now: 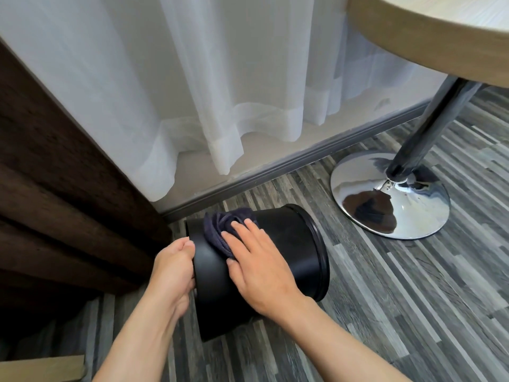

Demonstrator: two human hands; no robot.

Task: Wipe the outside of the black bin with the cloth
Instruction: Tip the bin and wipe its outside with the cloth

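Note:
The black bin (292,244) lies on its side on the grey wood-pattern floor, its rimmed mouth turned to the right. A dark navy cloth (223,226) is bunched on the bin's upper side wall. My right hand (259,266) lies flat on the bin with its fingers pressing the cloth against the wall. My left hand (173,271) grips the bin at its base end on the left, thumb over the edge.
A dark brown curtain (55,188) hangs at the left, touching the floor beside the bin. A sheer white curtain (192,92) and a grey skirting board run behind. A round table's chrome base (391,197) stands to the right. A cardboard edge (41,368) shows bottom left.

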